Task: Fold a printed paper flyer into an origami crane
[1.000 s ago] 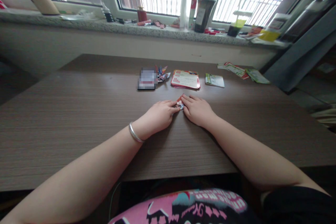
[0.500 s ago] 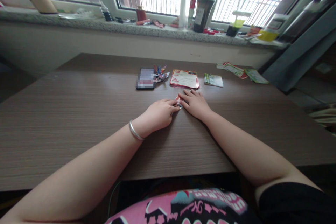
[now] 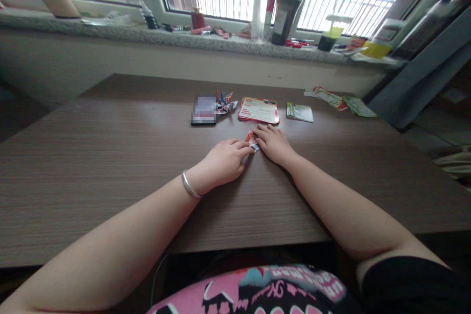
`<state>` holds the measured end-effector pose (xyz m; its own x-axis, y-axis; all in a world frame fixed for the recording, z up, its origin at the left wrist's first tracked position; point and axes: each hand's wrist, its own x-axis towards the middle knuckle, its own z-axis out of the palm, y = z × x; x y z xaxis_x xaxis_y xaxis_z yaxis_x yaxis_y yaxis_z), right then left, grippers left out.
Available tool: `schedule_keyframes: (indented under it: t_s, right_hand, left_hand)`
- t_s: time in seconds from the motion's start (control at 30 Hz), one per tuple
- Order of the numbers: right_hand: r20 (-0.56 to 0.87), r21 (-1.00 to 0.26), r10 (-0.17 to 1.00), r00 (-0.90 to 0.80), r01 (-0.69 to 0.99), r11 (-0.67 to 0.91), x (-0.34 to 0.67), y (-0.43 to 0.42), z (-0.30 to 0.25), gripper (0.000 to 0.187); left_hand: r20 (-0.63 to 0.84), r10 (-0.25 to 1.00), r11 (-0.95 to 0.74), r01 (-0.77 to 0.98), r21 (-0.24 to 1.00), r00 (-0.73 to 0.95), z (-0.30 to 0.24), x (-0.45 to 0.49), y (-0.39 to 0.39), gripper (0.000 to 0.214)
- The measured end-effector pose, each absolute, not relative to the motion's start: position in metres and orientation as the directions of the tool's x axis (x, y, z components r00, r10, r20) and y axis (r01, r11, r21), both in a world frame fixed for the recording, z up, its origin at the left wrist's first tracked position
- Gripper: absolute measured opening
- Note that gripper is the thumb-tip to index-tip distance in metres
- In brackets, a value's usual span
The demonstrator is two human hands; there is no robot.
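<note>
Two bare hands are meeting over one small, folded piece of printed paper (image 3: 250, 136), red and white, which is lying between them on the streaky, wood-grained bench (image 3: 110, 147). The left hand (image 3: 226, 161), below which a smooth metal bangle (image 3: 190, 185) is circling the wrist, is covering the paper's left side; whether its fingers are pinching, I cannot tell. The right hand (image 3: 275, 144) is resting with fingers slightly spread, touching the right edge. Beyond, rectangular red-edged cards (image 3: 259, 109) are lying stacked.
</note>
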<state>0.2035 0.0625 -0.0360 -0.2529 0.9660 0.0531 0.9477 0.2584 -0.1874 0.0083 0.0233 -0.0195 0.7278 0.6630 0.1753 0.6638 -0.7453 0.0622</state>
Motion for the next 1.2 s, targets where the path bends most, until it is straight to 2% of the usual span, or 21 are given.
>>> schedule_keyframes:
  t_s: [0.17,0.27,0.4,0.73,0.87,1.03,1.2]
  right_hand:
    - [0.035,-0.189,0.961,-0.274,0.943,0.275,0.205,0.065,-0.038,0.046]
    - [0.043,-0.195,0.959,-0.28,0.939,0.283,0.207,0.066,-0.039,0.047]
    - [0.055,-0.195,0.956,-0.289,0.936,0.294,0.209,0.067,-0.04,0.046]
    - [0.1,-0.209,0.914,-0.392,0.89,0.405,0.207,0.063,-0.04,0.046]
    - [0.192,-0.292,0.881,-0.433,0.832,0.472,0.208,0.063,-0.043,0.041]
    - [0.299,-0.483,0.882,-0.363,0.74,0.468,0.214,0.062,-0.049,0.023]
    - [0.336,-0.539,0.865,-0.373,0.677,0.501,0.218,0.054,-0.045,0.014]
  left_hand:
    - [0.149,0.708,-0.701,0.713,0.025,0.69,-0.029,0.011,0.023,0.052]
    - [0.059,0.73,-0.683,0.728,0.055,0.681,-0.033,0.013,0.03,0.058]
    - [0.014,0.749,-0.661,0.746,0.083,0.662,-0.036,0.015,0.04,0.064]
    - [0.083,0.798,-0.603,0.795,0.076,0.597,-0.034,0.016,0.043,0.063]
    - [0.111,0.795,-0.605,0.794,0.061,0.597,-0.034,0.015,0.043,0.059]
    - [0.116,0.767,-0.638,0.769,0.044,0.631,-0.032,0.002,0.046,0.058]
    - [0.165,0.73,-0.677,0.735,0.043,0.663,-0.024,-0.01,0.044,0.051]
